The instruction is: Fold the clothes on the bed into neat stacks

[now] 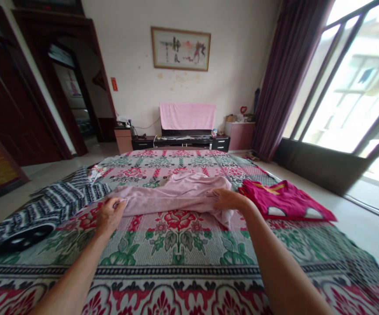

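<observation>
A pale pink garment (pixel 176 194) lies spread across the middle of a bed with a red and green flowered cover (pixel 176 249). My left hand (pixel 109 214) pinches the garment's left edge with closed fingers. At the right end, my right hand (pixel 227 199) is closed on the cloth, where a fold hangs down. Both forearms reach in from the bottom of the view.
A magenta garment (pixel 284 201) lies flat on the bed to the right. A black and white striped cloth (pixel 51 201) is heaped at the left. Beyond the bed stand a low dark cabinet (pixel 182 142) with a pink towel over it, a doorway at left, large windows at right.
</observation>
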`<state>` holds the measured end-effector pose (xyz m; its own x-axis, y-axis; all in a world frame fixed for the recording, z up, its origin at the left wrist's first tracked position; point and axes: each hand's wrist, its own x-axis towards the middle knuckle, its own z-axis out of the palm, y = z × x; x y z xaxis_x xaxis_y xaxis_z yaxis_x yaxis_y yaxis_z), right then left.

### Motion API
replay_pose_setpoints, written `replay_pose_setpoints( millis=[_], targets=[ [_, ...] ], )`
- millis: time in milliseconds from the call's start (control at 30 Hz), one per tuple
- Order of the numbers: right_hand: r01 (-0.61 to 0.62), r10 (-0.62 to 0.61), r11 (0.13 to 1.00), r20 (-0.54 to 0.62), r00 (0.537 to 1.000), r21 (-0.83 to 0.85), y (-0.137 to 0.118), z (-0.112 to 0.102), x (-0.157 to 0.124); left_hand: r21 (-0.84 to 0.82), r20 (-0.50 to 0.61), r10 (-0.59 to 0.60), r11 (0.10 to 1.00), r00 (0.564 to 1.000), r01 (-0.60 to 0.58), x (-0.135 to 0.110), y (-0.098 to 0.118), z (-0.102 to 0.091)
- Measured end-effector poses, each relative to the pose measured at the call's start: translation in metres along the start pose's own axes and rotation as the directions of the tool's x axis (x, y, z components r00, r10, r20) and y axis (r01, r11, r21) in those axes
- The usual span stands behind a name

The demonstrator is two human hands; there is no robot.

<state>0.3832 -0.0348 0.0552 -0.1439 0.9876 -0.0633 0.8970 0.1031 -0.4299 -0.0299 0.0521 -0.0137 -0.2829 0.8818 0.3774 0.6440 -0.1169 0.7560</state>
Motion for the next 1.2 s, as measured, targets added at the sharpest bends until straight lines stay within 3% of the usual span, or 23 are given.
replay_pose_setpoints(
  millis=[133, 533, 1100, 1200],
  targets=[
    [-0.069, 0.068, 0.996, -0.011, 0.998, -0.055, 0.000, 0.000, -0.001, 0.137, 0.011, -0.033, 0.990, 0.999, 0.031, 0.001, 0.003, 0.001],
    [-0.246, 0.251, 0.963, 0.031, 0.968, -0.106, 0.001, -0.004, -0.005, 0.177, -0.010, 0.033, 0.984, 0.999, -0.031, 0.005, -0.008, 0.006],
    [-0.127, 0.133, 0.983, 0.037, 0.990, -0.135, 0.008, -0.001, 0.001, 0.165, -0.029, 0.037, 0.986, 0.999, -0.032, 0.005, -0.008, 0.007],
    [-0.134, 0.139, 0.983, 0.038, 0.990, -0.127, 0.004, -0.003, -0.001, 0.097, -0.043, 0.042, 0.995, 0.998, -0.038, 0.005, -0.008, 0.008]
  ],
)
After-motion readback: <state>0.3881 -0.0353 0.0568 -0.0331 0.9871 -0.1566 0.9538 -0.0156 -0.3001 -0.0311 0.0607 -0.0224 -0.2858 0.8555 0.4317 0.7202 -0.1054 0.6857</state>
